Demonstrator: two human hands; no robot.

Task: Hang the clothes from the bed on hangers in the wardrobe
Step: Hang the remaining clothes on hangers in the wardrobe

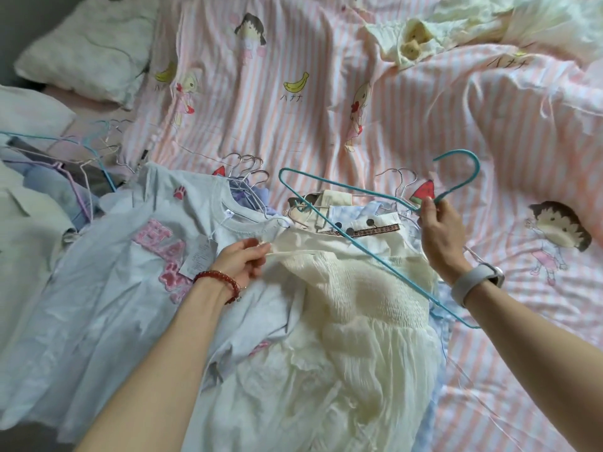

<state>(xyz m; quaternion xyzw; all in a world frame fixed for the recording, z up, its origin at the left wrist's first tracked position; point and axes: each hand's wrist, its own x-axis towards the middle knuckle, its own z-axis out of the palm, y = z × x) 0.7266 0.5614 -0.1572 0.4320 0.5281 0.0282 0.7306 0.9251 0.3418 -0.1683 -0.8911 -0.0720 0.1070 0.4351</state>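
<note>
Right now the right hand [439, 233] holds a blue hanger [375, 246] by its neck, just under the hook, with fingers pinched tight around the wire. It hangs tilted above a cream dress [352, 308] that lies on the bed [375, 102]. The left hand [243, 261] pinches a thin strap at the top of the dress and lifts it a little.

The job now looks like getting this dress onto the hanger. To do it well, I think the strap should be pulled open wide so one end of the hanger can slide under it. Then the other strap needs to go over the other end. The straps are thin, so they could slip off. It helps to keep the hanger flat and go slowly.

A pale blue T-shirt [137, 256] lies just beside the dress, partly under it. More wire hangers [248, 171] sit at the top of the clothes pile. A pillow [91, 50] is far up the bed. The wardrobe is not in view.
</note>
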